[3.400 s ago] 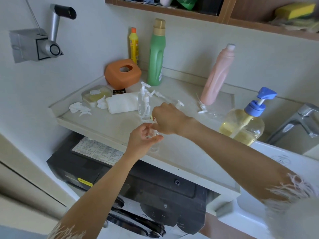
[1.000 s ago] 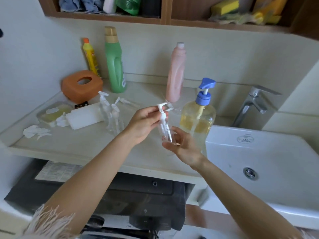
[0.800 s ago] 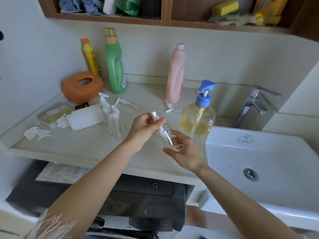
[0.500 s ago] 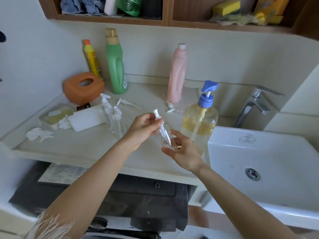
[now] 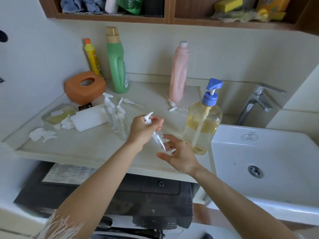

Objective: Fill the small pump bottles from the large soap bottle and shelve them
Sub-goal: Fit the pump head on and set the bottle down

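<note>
the large soap bottle (image 5: 202,125) is clear with amber-yellow liquid and a blue pump. far left, a green bottle (image 5: 117,66) has a tan-gold cap, and left of it a yellow bottle (image 5: 92,57) has an orange cap. the pink bottle (image 5: 178,71) has a white cap. the tissue holder (image 5: 84,87) is orange. the small pump bottle (image 5: 159,138) between the hands is clear with a white pump. the counter (image 5: 77,144) is pale cream, the sink (image 5: 276,152) white, the shelf (image 5: 112,16) brown wood with a yellow sponge (image 5: 227,4).
</note>
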`<control>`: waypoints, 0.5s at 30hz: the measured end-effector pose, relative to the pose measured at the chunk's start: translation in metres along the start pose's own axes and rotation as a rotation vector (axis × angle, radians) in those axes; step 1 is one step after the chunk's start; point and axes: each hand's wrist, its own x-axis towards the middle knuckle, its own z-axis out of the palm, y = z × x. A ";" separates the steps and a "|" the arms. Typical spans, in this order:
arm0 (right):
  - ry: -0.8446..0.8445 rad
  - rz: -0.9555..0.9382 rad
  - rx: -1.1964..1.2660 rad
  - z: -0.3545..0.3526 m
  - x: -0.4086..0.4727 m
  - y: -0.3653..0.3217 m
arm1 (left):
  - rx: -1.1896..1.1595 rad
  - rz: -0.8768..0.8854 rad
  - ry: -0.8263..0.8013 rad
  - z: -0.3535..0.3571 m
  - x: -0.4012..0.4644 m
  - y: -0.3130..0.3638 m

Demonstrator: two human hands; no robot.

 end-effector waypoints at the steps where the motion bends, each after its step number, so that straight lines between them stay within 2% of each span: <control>1: 0.012 -0.002 -0.010 0.003 0.000 -0.001 | 0.001 -0.009 -0.050 0.000 0.000 -0.001; 4: 0.067 0.037 -0.002 0.000 0.002 0.001 | -0.181 -0.094 -0.420 -0.011 0.003 -0.006; 5: 0.073 0.037 -0.026 -0.002 0.003 0.003 | -0.213 -0.066 -0.458 -0.016 0.004 -0.007; 6: 0.074 0.029 -0.064 -0.003 0.004 0.004 | -0.188 -0.011 -0.422 -0.020 0.005 -0.008; 9: 0.077 0.010 -0.171 -0.001 0.005 0.004 | -0.078 0.122 -0.074 -0.019 0.006 -0.002; 11: 0.059 0.034 -0.210 0.001 0.006 0.007 | -0.101 0.241 0.121 -0.019 0.010 0.011; 13: 0.029 0.079 -0.223 0.003 0.007 0.013 | -0.169 0.415 0.168 -0.026 0.012 0.030; 15: 0.031 0.118 -0.226 0.001 0.006 0.020 | -0.164 0.596 0.130 -0.036 0.016 0.049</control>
